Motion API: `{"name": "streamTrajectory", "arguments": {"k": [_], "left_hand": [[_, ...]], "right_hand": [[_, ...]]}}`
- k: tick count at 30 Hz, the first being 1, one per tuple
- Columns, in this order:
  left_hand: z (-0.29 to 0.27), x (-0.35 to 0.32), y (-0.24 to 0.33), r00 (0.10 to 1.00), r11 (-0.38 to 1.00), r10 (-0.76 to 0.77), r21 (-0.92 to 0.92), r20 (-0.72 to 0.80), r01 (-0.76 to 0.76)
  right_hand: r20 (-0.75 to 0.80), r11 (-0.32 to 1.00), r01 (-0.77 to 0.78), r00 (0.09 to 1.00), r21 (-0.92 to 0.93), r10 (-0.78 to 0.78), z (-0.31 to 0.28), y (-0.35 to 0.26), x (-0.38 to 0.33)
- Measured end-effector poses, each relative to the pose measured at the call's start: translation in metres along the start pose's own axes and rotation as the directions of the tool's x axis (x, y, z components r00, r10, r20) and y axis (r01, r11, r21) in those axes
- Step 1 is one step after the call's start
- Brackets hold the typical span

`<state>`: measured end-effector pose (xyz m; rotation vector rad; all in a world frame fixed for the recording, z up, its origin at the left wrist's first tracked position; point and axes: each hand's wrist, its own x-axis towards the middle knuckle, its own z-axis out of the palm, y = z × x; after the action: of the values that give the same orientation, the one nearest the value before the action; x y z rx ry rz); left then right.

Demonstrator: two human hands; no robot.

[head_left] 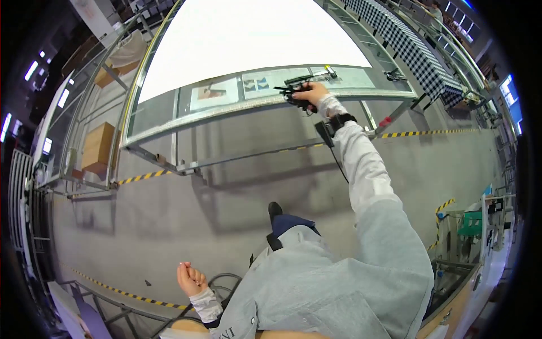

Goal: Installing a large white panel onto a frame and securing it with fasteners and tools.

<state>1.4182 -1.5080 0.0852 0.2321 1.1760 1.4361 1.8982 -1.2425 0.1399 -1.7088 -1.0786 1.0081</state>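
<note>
Hands apart: R hand (314, 94) w/ fingers closed round blk tool (297, 97), held at front edge of glass-look tabletop (226, 114); exact shape of tool too small to tell; L hand (192, 278) low by the body, well apart from tabletop, fingers curled loosely; can't tell if fully closed or holding anything; blk wrist device (341, 120) on R wrist; yellow-tipped tool (329, 72) just beyond R hand; printed sheet (213, 94) to left; big white sheet (254, 37) behind; cardboard box (99, 148) far left; checked cloth (418, 56) far right.
</note>
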Motion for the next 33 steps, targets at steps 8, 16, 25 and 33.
{"name": "streamTrajectory", "arguments": {"k": [8,16,25,33], "left_hand": [[0.059,0.064,0.032,0.992,0.984,0.086,0.164,-0.093,-0.070],[0.159,0.211,0.054,0.975,0.897,-0.192,0.422,0.112,0.128],[0.322,0.301,0.007,0.742,0.673,-0.492,0.740,0.456,-0.008],[0.389,0.190,-0.123,0.286,0.442,-0.821,0.867,0.495,-0.230]], "right_hand": [[0.261,0.625,0.323,0.946,-0.711,-0.191,0.126,0.015,0.163],[0.468,0.562,0.557,0.827,-0.612,-0.310,0.164,0.004,0.188],[0.144,0.717,0.316,0.945,-0.621,-0.292,0.130,-0.031,0.169],[-0.632,0.954,0.212,0.715,-0.210,-0.298,-0.034,0.117,-0.044]]}}
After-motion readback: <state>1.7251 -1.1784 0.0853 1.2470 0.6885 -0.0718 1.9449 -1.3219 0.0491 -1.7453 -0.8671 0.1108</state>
